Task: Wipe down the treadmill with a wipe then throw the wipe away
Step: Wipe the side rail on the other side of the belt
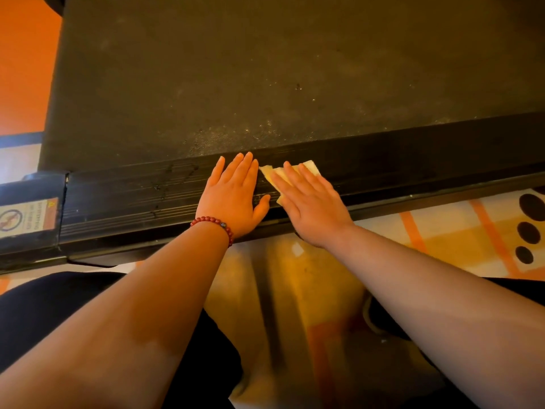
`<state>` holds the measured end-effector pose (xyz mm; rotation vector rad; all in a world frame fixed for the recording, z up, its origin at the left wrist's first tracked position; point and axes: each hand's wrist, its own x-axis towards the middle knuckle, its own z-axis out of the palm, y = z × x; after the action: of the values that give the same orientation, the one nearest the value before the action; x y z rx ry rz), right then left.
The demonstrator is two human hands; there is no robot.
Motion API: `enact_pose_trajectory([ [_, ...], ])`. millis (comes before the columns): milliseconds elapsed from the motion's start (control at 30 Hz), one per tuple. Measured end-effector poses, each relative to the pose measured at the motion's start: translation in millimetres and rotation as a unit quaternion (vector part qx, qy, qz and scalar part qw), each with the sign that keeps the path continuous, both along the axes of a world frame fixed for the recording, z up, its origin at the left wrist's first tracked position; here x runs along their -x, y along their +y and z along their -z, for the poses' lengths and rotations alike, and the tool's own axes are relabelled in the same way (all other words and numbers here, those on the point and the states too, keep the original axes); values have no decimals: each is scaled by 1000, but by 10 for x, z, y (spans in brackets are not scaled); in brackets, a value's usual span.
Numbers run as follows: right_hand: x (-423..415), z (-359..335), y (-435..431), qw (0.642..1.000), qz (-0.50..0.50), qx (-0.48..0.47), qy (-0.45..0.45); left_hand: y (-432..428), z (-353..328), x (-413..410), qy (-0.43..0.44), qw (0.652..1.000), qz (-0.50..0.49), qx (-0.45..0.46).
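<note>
Pressing flat, the right hand (309,205) pins the wipe (290,175) on the treadmill (124,193) side rail; at nine o'clock, the left hand (231,193) rests flat, fingers straight, holding nothing. Thin, limp, probably damp: pinch a free corner to lift it.

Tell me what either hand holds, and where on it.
Nothing is gripped. The right hand presses the wipe flat on the side rail, covering its middle; the left hand rests bare.

Dim, warm orange light; wide-angle bending, perhaps slight softness at edges.

Red bead bracelet (210,219) on L wrist; dark trousers (44,305).
</note>
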<state>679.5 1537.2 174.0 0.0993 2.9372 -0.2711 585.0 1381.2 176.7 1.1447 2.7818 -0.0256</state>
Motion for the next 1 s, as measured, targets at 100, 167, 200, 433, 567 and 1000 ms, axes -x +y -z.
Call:
enact_pose_trajectory([
  [100,42,-32,201,998,58,-4,-10,8,1,7,-1,1000,-1,6],
  [167,87,-38,248,991,131,-16,-14,16,6,5,2,1000,-5,10],
  [200,99,-34,216,987,159,-24,-10,15,8,-1,4,1000,-6,11],
  [433,43,-34,-6,1000,21,21,-5,6,31,-2,6,1000,-3,2],
  [567,155,-69,366,993,115,-5,5,11,29,5,8,1000,-3,8],
  [1000,377,-60,304,995,98,-3,-14,25,22,-1,8,1000,-8,9],
])
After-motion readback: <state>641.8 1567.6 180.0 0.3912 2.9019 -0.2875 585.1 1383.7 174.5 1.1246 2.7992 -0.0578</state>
